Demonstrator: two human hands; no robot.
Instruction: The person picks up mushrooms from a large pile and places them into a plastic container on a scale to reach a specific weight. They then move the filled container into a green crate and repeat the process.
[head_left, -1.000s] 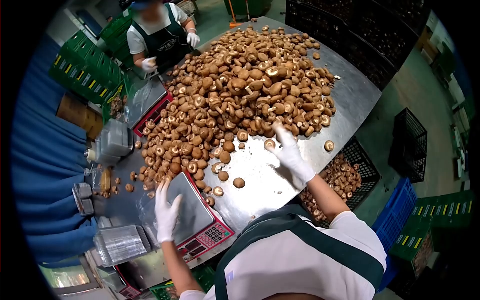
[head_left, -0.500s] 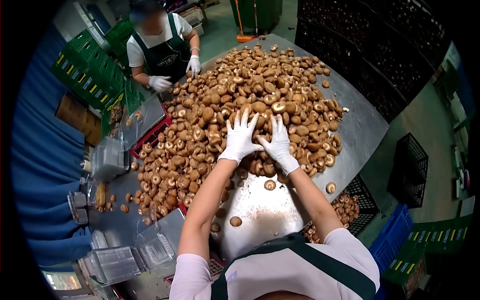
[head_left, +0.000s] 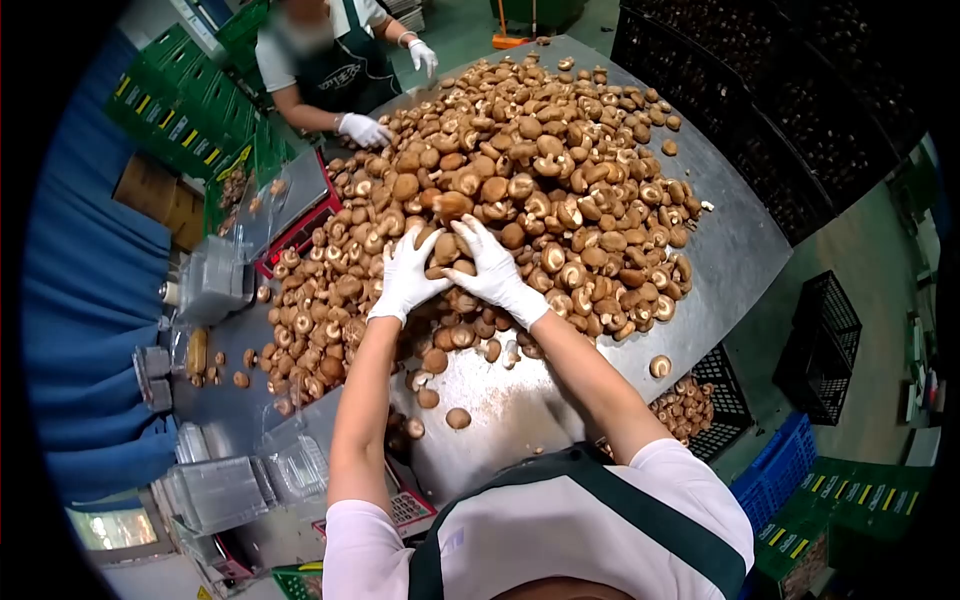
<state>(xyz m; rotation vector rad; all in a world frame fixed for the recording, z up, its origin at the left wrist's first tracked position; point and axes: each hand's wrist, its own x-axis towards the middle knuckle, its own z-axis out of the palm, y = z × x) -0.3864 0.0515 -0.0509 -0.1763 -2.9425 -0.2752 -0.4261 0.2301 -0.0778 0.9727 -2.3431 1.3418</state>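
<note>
A large heap of brown shiitake mushrooms (head_left: 600, 215) covers much of the metal table (head_left: 735, 235). At the near side of the heap, my left hand (head_left: 405, 277) in a white glove curls round mushrooms from the left. Opposite it, my gloved right hand (head_left: 492, 272) cups the same cluster, its fingers bent over the caps. Between both palms sit a few mushrooms (head_left: 447, 250), partly hidden by my fingers. Below my wrists, loose mushrooms (head_left: 458, 418) lie on the bare near part of the table.
A co-worker with gloved hands (head_left: 365, 130) stands at the far left corner. Clear plastic boxes (head_left: 215, 495) and a red-edged scale (head_left: 300, 235) are on the left. Dark stacked crates (head_left: 740, 100) stand far right; a black crate (head_left: 725, 425) with mushrooms is below the right edge.
Both my hands have moved left and slightly down, from spread flat on the heap to curled round a cluster of mushrooms. The view has shifted. The co-worker's hands have moved apart.
</note>
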